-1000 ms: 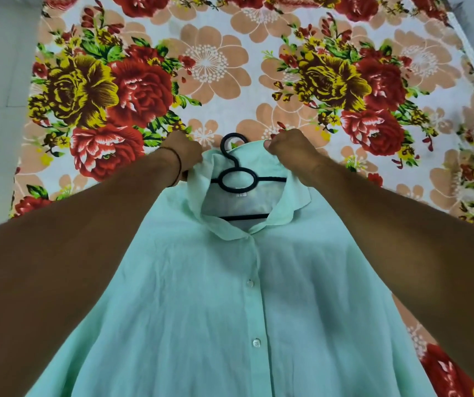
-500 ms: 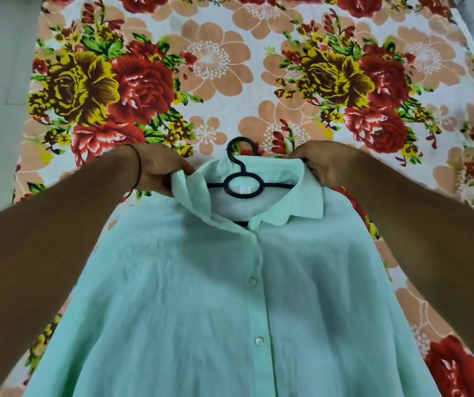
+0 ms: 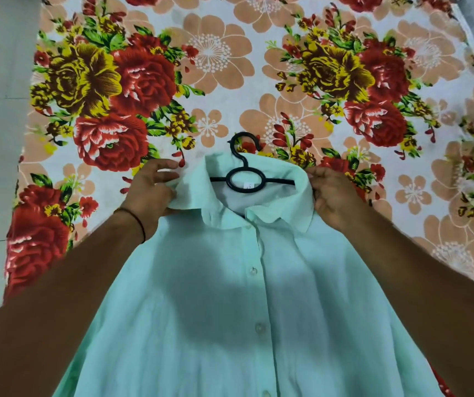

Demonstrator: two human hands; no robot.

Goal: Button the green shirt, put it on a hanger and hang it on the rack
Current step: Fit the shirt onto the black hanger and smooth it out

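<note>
Shirt lies buttoned on the bedsheet, hanger inside (hook toward twelve o'clock). The left hand pinches the collar at nine o'clock and the right hand grips it at three.

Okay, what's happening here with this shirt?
A person is fitting a green shirt onto a black hanger, laid on a floral sheet. The left hand pinches one side of the collar and the right hand grips the other side. The front looks buttoned, and the hanger's hook sticks out above the collar. No rack is in view, so it is not hung yet.
</note>
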